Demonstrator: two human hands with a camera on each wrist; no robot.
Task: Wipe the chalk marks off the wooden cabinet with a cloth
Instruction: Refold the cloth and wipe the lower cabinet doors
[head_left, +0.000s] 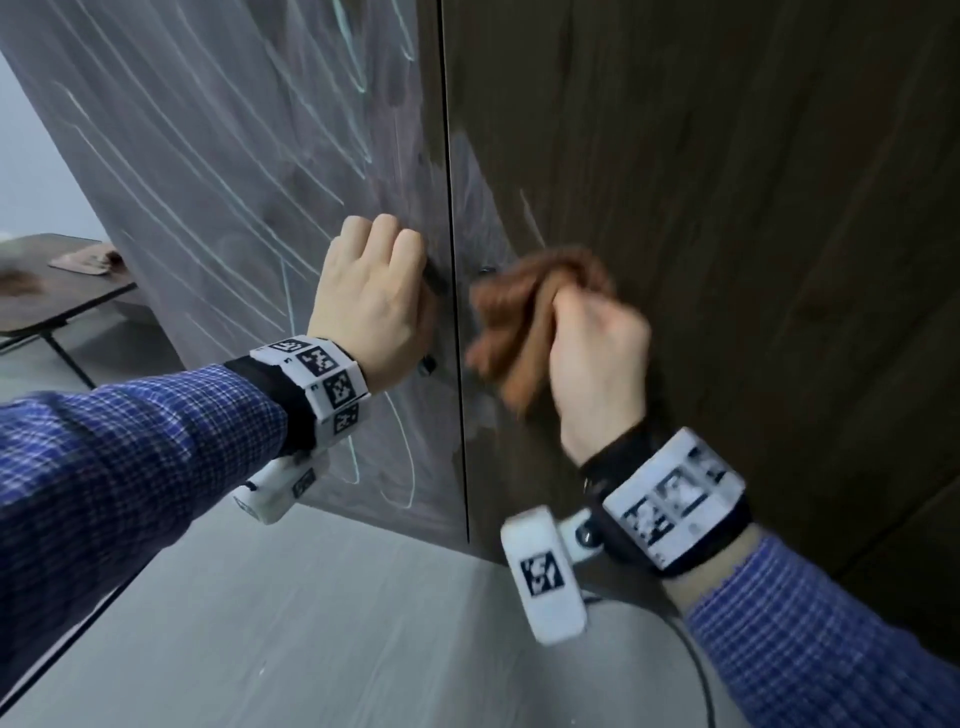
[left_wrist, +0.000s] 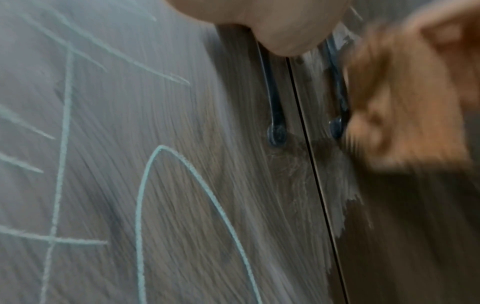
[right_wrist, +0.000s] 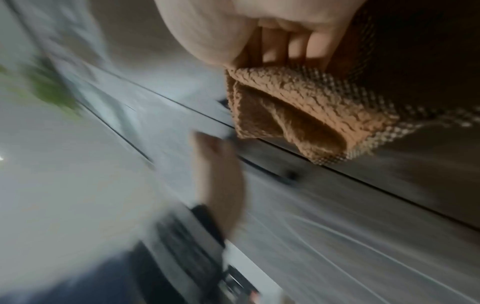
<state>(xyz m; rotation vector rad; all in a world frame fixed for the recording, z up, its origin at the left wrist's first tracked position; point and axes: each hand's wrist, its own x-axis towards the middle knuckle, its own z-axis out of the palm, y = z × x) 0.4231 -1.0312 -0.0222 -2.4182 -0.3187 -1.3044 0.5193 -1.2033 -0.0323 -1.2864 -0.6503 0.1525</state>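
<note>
A dark wooden cabinet has two doors. The left door (head_left: 234, 156) carries several pale chalk lines (head_left: 171, 156) and a chalk loop (left_wrist: 145, 195); the right door (head_left: 727, 208) is mostly dark, with a smear near the seam (head_left: 470, 171). My left hand (head_left: 371, 296) grips the left door's black handle (left_wrist: 272, 98). My right hand (head_left: 597, 343) grips a bunched brown cloth (head_left: 519, 317) against the right door beside the seam, over the right handle (left_wrist: 337, 102). In the right wrist view the knitted cloth (right_wrist: 298, 107) hangs from my curled fingers (right_wrist: 285, 47).
A low dark table (head_left: 62, 291) with a brown item on it stands at the far left. Grey floor (head_left: 311, 623) runs along the cabinet's foot. A black cable (head_left: 696, 665) lies on the floor below my right wrist.
</note>
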